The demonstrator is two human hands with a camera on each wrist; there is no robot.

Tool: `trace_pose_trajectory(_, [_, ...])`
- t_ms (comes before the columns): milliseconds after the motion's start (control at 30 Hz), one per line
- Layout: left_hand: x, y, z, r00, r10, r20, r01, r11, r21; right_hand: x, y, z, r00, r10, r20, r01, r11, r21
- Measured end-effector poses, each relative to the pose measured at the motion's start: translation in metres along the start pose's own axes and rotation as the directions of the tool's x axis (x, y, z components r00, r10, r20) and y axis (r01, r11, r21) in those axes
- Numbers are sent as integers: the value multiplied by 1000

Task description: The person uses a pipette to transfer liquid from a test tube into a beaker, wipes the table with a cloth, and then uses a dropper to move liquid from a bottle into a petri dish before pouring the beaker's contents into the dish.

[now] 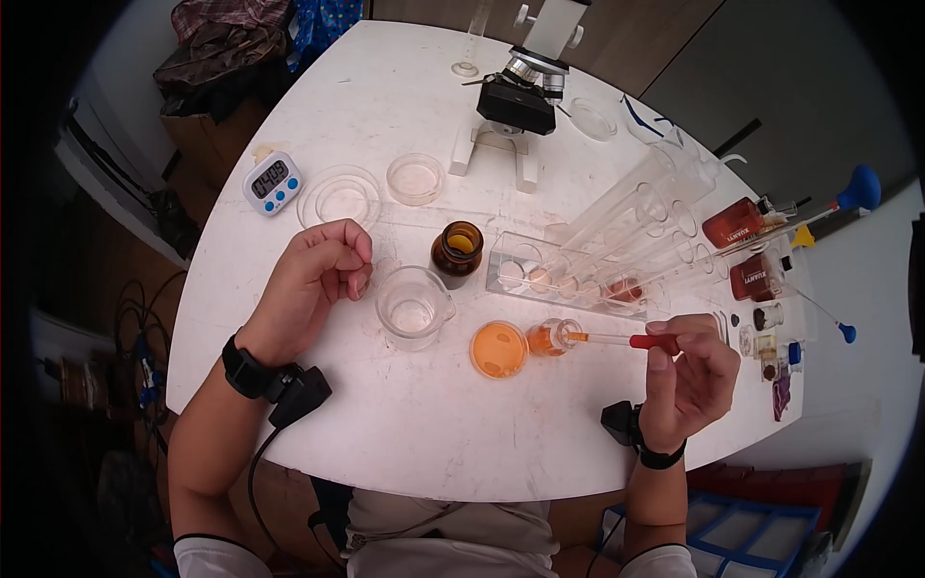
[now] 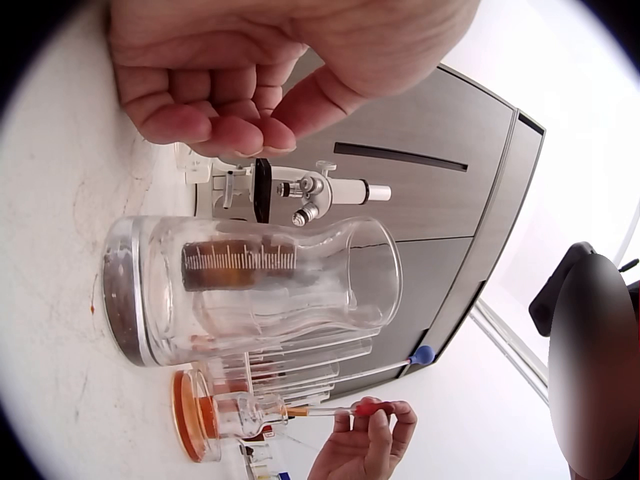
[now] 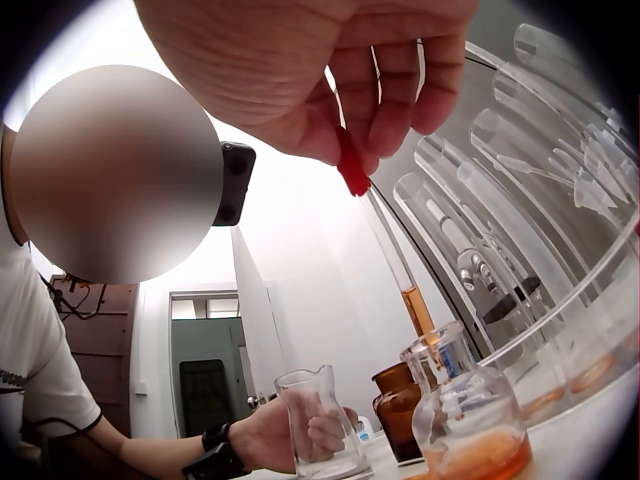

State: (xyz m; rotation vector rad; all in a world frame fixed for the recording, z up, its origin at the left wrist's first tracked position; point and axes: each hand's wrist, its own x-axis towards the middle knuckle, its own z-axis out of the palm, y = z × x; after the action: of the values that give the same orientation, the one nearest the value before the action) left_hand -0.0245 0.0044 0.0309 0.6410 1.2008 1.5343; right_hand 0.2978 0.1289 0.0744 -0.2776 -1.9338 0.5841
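Observation:
My right hand (image 1: 696,380) pinches the red rubber bulb (image 1: 655,343) of a glass dropper (image 3: 394,245). Orange liquid fills the dropper's lower end, which meets the mouth of a small clear bottle (image 3: 470,415) with orange liquid at its bottom. Just left of that bottle lies a round dish of orange liquid (image 1: 499,349). My left hand (image 1: 306,275) rests by the table surface with loosely curled fingers and holds nothing. Nearest to it stands a clear glass beaker (image 1: 412,310), and behind that an uncapped brown bottle (image 1: 456,252).
A rack (image 1: 515,289) of tall glass tubes leans over the right side. The microscope (image 1: 520,101) stands at the back. Left of it are a petri dish (image 1: 415,180) and a timer (image 1: 273,183). Red-brown bottles (image 1: 753,277) line the right edge.

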Motion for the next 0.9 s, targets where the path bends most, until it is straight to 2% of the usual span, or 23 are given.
trace_pose_trajectory(400, [0, 0, 0, 1000, 1, 4, -1, 1000, -3, 0, -2, 1, 999, 27, -33, -29, 998, -60])
trace_pose_trajectory(667, [-1, 1, 1, 1000, -1, 1, 1, 1000, 2, 2, -3, -1, 1000, -8, 3, 8, 994, -109])
trace_pose_trajectory(900, [0, -1, -1, 1000, -6, 0, 6, 1000, 3, -1, -2, 2, 999, 7, -47, -8, 1000, -20])
